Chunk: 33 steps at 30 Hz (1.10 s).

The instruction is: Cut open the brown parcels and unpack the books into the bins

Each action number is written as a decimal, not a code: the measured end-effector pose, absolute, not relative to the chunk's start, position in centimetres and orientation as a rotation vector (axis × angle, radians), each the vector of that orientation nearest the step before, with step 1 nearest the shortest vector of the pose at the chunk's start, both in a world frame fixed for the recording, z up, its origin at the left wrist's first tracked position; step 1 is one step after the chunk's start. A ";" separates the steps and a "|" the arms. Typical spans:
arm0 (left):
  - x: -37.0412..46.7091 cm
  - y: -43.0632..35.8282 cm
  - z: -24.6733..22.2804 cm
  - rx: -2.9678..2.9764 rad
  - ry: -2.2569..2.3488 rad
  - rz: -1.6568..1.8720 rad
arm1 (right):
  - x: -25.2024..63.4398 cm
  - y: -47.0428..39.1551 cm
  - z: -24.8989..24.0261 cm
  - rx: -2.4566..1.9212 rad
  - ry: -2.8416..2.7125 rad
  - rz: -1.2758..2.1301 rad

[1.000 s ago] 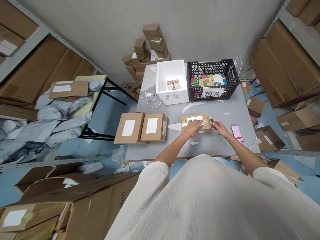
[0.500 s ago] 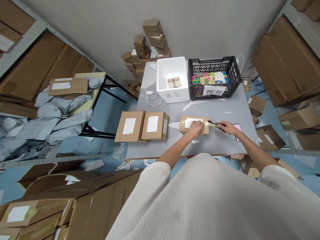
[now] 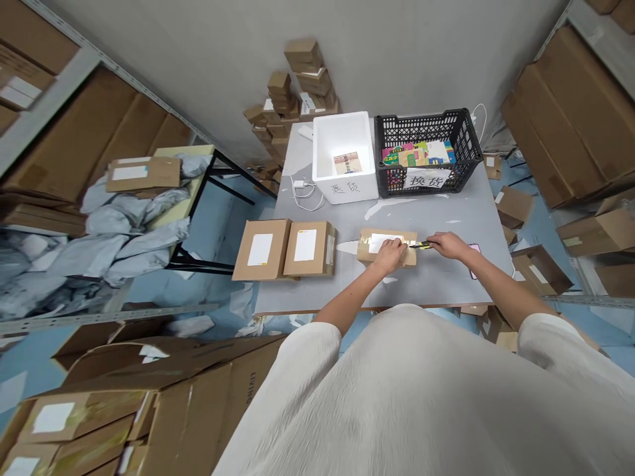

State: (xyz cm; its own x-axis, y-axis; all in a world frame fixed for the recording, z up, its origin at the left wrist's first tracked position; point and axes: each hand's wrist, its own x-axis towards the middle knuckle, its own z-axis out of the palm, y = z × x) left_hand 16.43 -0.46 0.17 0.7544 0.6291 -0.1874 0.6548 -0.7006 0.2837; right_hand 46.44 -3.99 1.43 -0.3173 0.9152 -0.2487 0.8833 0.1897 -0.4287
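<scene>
Near the middle of a grey rectangular table [image 3: 297, 296], I rest my left hand [image 3: 389, 254] on a small brown cardboard box [image 3: 365, 248] with glossy tape; whether those fingers grip, I cannot tell. My right hand [image 3: 448, 244] is closed around a slim yellow-and-black cutter [image 3: 423, 245], its tip over the box's right end. I judge the box light and stiff, its tape slippery, best held by the long sides.

Grey, broken by irregular white, across the desk [image 3: 317, 295]. Brown on the carton [image 3: 367, 256] toward the front edge. Yellow and black along the cutter [image 3: 423, 245]. White on the bin [image 3: 366, 186] at the back edge; latticed black on the crate [image 3: 462, 174] by the back right corner.
</scene>
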 end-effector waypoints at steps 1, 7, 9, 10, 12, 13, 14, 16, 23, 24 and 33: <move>16.4 -0.5 0.1 2.619 0.993 -0.107 | 46.3 -4.0 1.4 -1.802 -2.343 0.827; 16.2 -0.3 -0.1 2.610 0.969 -0.076 | 47.6 -5.8 0.7 -1.808 -2.005 1.313; 16.2 -0.4 -0.1 2.612 0.970 -0.080 | 48.1 -6.6 0.4 -1.824 -1.975 1.301; 16.2 -0.4 -0.1 2.614 0.971 -0.083 | 48.2 -6.9 0.3 -1.839 -1.974 1.273; 16.2 -0.4 0.0 2.619 0.971 -0.085 | 47.9 -7.1 0.2 -1.877 -1.988 1.191; 16.2 -0.4 0.0 2.623 0.969 -0.082 | 47.6 -7.0 0.2 -1.896 -2.006 1.134; 16.3 -0.4 0.0 2.626 0.966 -0.076 | 47.1 -6.8 0.2 -1.916 -2.034 1.067; 16.3 -0.4 0.0 2.631 0.960 -0.065 | 46.3 -6.3 0.3 -1.941 -2.121 0.927; 16.3 -0.3 -0.1 2.633 0.959 -0.067 | 47.2 -5.7 0.7 -1.884 -2.185 1.095; 16.3 -0.4 -0.1 2.629 0.959 -0.068 | 47.3 -5.8 0.7 -1.881 -2.137 1.157; 16.3 -0.4 0.3 2.600 0.975 -0.089 | 46.8 -8.4 0.1 -1.845 -1.796 1.421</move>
